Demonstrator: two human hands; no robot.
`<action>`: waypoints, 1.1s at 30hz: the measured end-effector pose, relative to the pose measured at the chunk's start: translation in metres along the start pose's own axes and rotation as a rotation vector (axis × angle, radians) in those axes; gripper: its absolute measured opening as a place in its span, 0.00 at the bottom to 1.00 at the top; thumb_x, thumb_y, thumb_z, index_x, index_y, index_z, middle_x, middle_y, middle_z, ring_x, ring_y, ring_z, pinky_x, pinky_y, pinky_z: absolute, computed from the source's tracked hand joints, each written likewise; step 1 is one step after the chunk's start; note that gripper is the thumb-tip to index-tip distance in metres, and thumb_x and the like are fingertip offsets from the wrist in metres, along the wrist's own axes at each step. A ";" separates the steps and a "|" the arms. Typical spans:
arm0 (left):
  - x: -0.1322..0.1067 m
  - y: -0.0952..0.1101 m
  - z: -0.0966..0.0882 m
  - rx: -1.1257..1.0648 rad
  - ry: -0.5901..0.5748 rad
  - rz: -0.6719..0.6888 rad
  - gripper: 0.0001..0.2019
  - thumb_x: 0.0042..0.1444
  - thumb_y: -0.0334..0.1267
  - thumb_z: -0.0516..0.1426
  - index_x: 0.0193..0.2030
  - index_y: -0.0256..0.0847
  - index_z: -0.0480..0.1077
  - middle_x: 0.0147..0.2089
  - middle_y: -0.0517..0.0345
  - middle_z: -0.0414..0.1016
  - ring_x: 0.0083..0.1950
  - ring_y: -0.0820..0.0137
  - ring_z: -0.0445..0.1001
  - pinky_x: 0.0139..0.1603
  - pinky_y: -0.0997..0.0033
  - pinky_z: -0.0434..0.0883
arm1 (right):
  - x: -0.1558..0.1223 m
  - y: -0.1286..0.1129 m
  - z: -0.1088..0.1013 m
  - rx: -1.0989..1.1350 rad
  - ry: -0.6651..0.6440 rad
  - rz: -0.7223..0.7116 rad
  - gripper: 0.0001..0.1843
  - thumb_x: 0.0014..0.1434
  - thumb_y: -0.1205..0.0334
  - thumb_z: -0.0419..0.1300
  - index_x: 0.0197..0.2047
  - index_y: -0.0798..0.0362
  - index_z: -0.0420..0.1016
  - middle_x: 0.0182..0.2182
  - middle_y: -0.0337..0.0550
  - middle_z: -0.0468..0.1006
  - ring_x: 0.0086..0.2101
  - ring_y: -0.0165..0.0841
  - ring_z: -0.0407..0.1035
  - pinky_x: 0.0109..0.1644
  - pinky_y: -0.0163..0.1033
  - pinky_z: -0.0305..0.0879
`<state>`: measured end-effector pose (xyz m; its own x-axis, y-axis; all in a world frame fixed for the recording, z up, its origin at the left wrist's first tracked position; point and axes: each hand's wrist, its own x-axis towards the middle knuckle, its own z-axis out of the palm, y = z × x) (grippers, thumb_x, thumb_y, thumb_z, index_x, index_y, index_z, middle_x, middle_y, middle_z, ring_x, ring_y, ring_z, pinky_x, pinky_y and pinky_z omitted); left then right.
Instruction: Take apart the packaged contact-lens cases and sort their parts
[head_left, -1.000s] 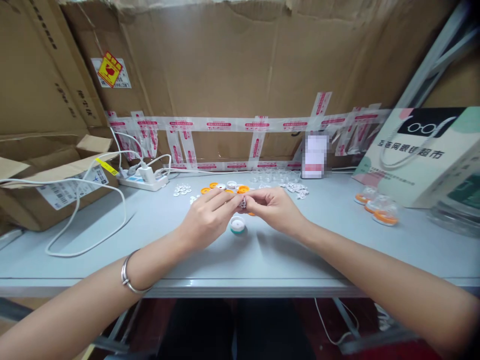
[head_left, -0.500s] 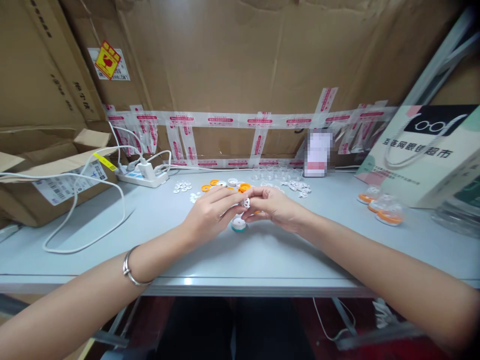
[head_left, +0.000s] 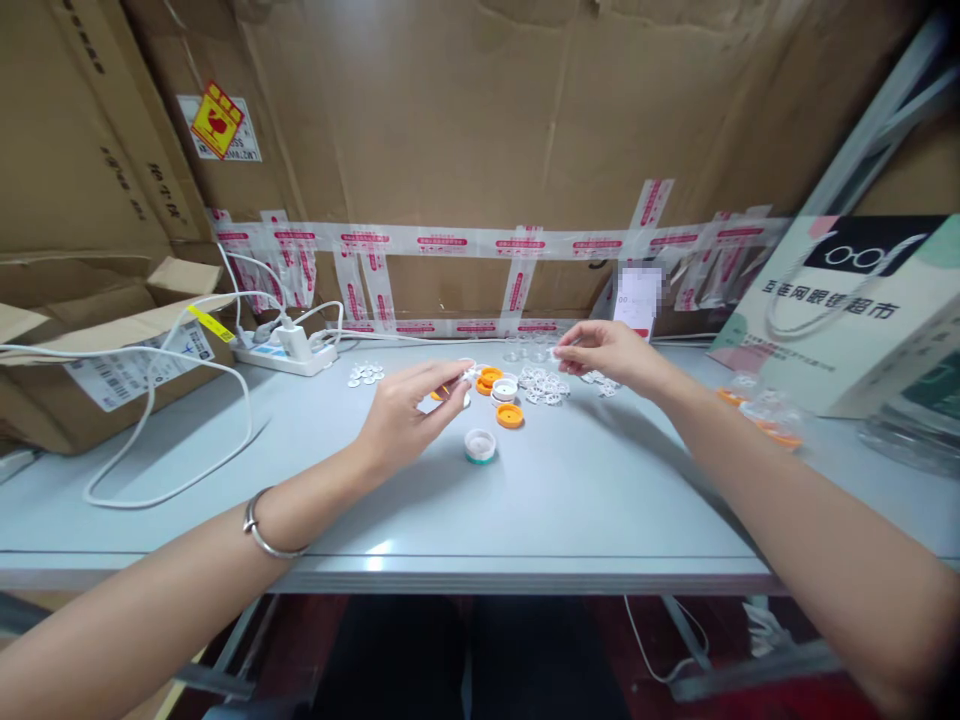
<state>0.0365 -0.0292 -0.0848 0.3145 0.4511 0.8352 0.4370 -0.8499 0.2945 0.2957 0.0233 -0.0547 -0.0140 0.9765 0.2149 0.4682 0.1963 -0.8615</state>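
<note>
My left hand (head_left: 416, 400) is closed in a pinch on a small white plastic part (head_left: 469, 378), held just above the table. To the right, my right hand (head_left: 607, 352) has its thumb and fingers pinched on a small clear plastic cup (head_left: 555, 353) at the row of clear plastic cups (head_left: 525, 347); its outline is faint. A white round cap with a green rim (head_left: 480, 446) sits below and between the hands. Several orange caps (head_left: 510, 416) and a white cap (head_left: 505, 389) lie close by. A pile of small white plastic parts (head_left: 544, 386) is beside them.
White discs (head_left: 366, 374) lie left of my hands. Clear-domed orange pieces (head_left: 780, 432) stand at right by a paper bag (head_left: 840, 320). A phone (head_left: 636, 300) leans at the back. A power strip (head_left: 289, 357), white cable (head_left: 247, 400) and open carton (head_left: 112, 370) occupy the left.
My hands have come apart. The right one has moved right and back to the clear cups; the left has shifted slightly left, keeping the white part. The caps between them are now uncovered.
</note>
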 end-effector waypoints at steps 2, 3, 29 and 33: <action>0.000 0.001 0.000 -0.023 -0.024 -0.032 0.10 0.57 0.33 0.53 0.43 0.38 0.72 0.39 0.54 0.77 0.36 0.74 0.73 0.36 0.74 0.70 | 0.007 0.011 -0.003 -0.111 -0.024 -0.002 0.07 0.41 0.64 0.67 0.23 0.57 0.74 0.16 0.40 0.74 0.18 0.27 0.67 0.24 0.33 0.64; 0.001 0.001 0.000 -0.037 -0.040 -0.052 0.10 0.57 0.33 0.53 0.43 0.38 0.72 0.38 0.54 0.77 0.36 0.73 0.73 0.37 0.74 0.70 | 0.010 0.017 -0.002 -0.167 -0.038 -0.013 0.06 0.41 0.64 0.66 0.23 0.56 0.75 0.15 0.40 0.74 0.18 0.27 0.66 0.23 0.34 0.63; 0.002 0.005 -0.003 0.127 0.059 0.263 0.10 0.55 0.31 0.56 0.45 0.40 0.70 0.40 0.55 0.73 0.39 0.74 0.71 0.40 0.73 0.71 | -0.068 -0.045 0.066 0.430 -0.275 -0.137 0.14 0.49 0.53 0.62 0.35 0.53 0.77 0.29 0.42 0.79 0.33 0.32 0.73 0.38 0.39 0.69; 0.001 0.004 -0.004 0.267 0.023 0.339 0.12 0.55 0.31 0.56 0.47 0.39 0.68 0.39 0.54 0.74 0.38 0.72 0.70 0.40 0.70 0.69 | -0.070 -0.045 0.068 0.435 -0.285 -0.109 0.12 0.47 0.55 0.64 0.34 0.52 0.78 0.30 0.41 0.80 0.33 0.32 0.74 0.40 0.38 0.70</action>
<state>0.0351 -0.0334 -0.0808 0.4597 0.1499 0.8753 0.5160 -0.8473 -0.1259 0.2158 -0.0476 -0.0623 -0.3104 0.9218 0.2322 0.0415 0.2572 -0.9655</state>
